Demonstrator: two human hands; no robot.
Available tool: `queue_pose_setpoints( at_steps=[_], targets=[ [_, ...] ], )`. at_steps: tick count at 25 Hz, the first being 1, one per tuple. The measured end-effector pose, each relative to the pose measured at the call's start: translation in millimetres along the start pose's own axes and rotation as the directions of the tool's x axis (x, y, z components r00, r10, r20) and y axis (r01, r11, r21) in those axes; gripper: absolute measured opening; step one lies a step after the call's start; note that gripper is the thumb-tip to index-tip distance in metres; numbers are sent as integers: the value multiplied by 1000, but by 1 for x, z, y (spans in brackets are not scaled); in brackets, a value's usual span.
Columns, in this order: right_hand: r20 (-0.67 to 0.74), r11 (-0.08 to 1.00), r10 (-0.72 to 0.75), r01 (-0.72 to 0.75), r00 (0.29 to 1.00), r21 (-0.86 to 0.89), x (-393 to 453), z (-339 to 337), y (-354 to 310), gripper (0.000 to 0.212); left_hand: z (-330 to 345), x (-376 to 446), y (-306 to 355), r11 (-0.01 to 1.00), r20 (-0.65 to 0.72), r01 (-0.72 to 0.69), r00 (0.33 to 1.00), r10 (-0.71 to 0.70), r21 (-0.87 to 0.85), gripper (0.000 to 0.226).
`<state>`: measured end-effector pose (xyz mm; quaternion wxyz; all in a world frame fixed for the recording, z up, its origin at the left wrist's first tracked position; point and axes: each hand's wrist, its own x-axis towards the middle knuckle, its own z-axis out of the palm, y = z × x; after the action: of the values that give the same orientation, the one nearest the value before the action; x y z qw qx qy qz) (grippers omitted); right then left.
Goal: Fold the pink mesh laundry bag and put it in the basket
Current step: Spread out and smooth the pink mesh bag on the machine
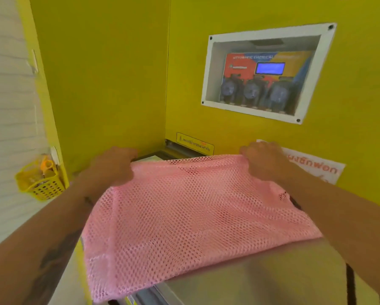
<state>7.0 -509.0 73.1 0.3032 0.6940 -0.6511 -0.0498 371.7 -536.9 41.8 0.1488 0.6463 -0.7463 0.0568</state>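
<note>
Item: my left hand (113, 166), fingers pinched shut on the far left corner of the pink mesh laundry bag (191, 219). My right hand (265, 160), fingers likewise closed on the far right corner.

Item: the bag, spread flat over the top of a steel machine (272, 276), its near left edge hanging off the front, its far edge drawn taut between my hands near the yellow wall (110, 84).

Item: small yellow basket (39, 181), hung on the left wall, well apart from the bag, already holding orange-handled scissors (46, 165).

Judgement: to fold cleanly, both corners wanted lifting together and level, brought toward the near edge, edges matched before pressing flat. The basket looked narrow; several folds seemed needed.
</note>
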Motion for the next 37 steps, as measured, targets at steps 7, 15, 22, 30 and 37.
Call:
queue_pose_setpoints(
  at_steps=[7, 15, 22, 30, 37],
  targets=[
    [-45, 998, -62, 61, 997, -34, 13, 52, -61, 37, 73, -29, 62, 930, -67, -342, 940, 336, -138, 48],
    [275, 894, -94, -41, 957, 446, -22, 50, -28, 38, 98, -25, 59, 960, 151, -265, 949, 277, -92, 61],
    [207, 823, -56, -72, 977, 563, -136, 2, 57, 50, 29, -50, 123, 942, -78, -285, 958, 275, -179, 36],
    [366, 883, 9, -179, 931, 434, -314, -48, 201, 48, -32, -203, 327, 502, -210, -559, 779, 591, -659, 25],
    [577, 849, 119, -384, 808, 363, -441, -6, 282, 49, -27, -324, 448, 649, 196, -516, 679, 708, -559, 58]
  ],
)
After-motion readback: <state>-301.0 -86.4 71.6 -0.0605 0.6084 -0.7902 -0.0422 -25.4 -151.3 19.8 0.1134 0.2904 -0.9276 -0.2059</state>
